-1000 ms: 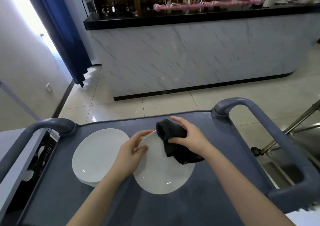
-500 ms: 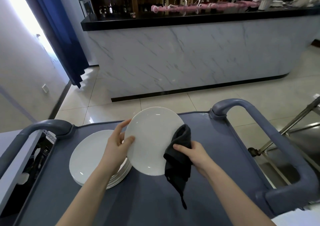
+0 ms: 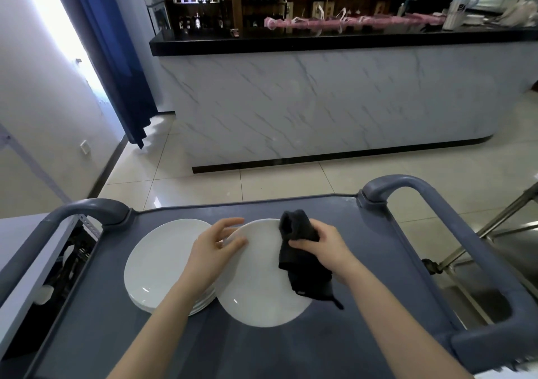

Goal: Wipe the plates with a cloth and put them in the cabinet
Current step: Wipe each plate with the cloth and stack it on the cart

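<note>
A white plate point(image 3: 256, 285) lies on the grey cart top point(image 3: 291, 349), its left edge overlapping a stack of white plates point(image 3: 160, 265). My left hand point(image 3: 212, 250) holds the single plate at its upper left rim, thumb on its face and fingers behind the edge. My right hand point(image 3: 323, 247) grips a bunched black cloth point(image 3: 300, 256) and presses it onto the plate's upper right part. A tail of the cloth hangs over the plate's right edge onto the cart.
The cart has raised grey handles at the left point(image 3: 72, 212) and right point(image 3: 436, 204). A marble-fronted bar counter point(image 3: 320, 102) stands across the tiled floor ahead. A metal frame point(image 3: 495, 227) is at the right, a grey shelf unit point(image 3: 17, 262) at the left.
The plate was lifted and tilted upright half a second ago. Now it lies flat on the cart again, with the cloth back on its upper face.
</note>
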A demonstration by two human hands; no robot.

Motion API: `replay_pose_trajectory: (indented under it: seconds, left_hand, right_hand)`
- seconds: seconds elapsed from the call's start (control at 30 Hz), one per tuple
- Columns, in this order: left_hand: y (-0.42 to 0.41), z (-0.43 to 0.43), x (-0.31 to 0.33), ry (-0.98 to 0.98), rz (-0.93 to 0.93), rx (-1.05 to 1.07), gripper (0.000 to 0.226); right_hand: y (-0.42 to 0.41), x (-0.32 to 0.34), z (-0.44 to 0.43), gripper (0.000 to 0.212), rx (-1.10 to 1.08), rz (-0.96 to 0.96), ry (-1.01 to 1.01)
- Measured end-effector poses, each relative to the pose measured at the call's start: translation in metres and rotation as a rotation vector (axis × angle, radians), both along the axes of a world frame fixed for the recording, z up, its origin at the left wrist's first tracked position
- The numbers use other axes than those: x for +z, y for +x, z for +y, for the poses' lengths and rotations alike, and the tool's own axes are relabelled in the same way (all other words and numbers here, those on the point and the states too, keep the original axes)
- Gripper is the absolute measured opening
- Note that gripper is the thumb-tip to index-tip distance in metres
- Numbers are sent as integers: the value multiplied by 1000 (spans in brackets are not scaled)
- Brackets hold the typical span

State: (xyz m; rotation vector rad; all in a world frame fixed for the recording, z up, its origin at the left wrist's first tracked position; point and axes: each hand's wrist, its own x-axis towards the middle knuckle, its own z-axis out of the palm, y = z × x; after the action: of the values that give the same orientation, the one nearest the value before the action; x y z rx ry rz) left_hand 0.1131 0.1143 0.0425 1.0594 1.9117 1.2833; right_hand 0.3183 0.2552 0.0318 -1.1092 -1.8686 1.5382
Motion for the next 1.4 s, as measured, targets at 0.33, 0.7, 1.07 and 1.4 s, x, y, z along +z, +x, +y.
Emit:
replay_pose_trajectory:
  seconds: [0.33,0.7,1.07,1.4]
  left_hand:
    - [17,-19,-24,61,-238,35,58]
    - [1,-4,15,-53,270,-267,68]
    - [24,-11,-3,14,137,-197,54]
    - [28,-20,-19,149,-314,178,56]
  right_hand:
    - [18,-43,-24,20,-433,416,-612]
    - [15,13,11,27,196,-218,35]
    - [3,7,3,22,137,-86,90]
    - [20,-50,-44,27,-370,354,-594]
